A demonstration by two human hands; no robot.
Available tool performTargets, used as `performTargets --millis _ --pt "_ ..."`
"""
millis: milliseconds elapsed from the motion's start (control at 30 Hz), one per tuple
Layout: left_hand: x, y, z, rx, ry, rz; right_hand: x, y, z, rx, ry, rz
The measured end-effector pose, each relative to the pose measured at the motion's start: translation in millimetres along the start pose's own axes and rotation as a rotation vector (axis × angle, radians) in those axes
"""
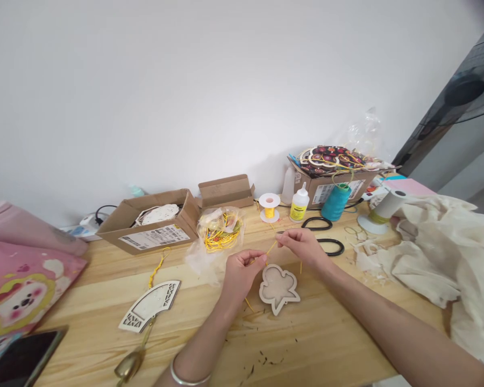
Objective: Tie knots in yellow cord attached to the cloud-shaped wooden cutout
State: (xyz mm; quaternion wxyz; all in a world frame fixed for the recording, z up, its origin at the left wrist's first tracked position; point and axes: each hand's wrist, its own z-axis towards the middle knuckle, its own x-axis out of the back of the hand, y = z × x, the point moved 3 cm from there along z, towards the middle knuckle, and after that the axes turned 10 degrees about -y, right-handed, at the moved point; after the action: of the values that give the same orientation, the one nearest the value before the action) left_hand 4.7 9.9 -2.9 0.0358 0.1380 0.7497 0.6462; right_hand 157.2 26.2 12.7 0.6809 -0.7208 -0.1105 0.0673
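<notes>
A thin yellow cord (271,248) runs taut between my two hands. My left hand (243,271) pinches it between thumb and fingertips, and a loose end hangs below that hand. My right hand (300,244) grips the cord's other side, its fingers closed, with another end dangling beneath. Just under the hands is a flower-shaped wooden piece (279,288) with a raised rim; the cord meets its top near my left fingers. Black-handled scissors (331,247) lie beside my right hand, their blades partly hidden behind it.
Behind the hands stand a yellow cord spool (269,208), a glue bottle (299,204) and a teal thread cone (336,203). Left are a fan-shaped wooden piece (150,304), a bag of yellow cords (221,231) and a cardboard box (153,236). Cream fabric (435,252) heaps at right.
</notes>
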Motion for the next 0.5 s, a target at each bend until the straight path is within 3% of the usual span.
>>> performTargets --millis 167,267,367,500 --pt "2.1 0 1 -0.03 0.032 0.036 -2 -3 -6 -0.165 -0.192 0.423" --pt "0.8 -1 2 -0.027 0.012 0.021 -7 -4 -10 -0.244 -0.322 0.522" --pt "-0.3 -3 2 -0.017 -0.021 -0.023 -11 -5 -13 -0.238 -0.381 0.491" --pt "-0.3 -3 3 -0.04 -0.051 -0.056 -20 -4 -13 -0.14 -0.335 0.227"
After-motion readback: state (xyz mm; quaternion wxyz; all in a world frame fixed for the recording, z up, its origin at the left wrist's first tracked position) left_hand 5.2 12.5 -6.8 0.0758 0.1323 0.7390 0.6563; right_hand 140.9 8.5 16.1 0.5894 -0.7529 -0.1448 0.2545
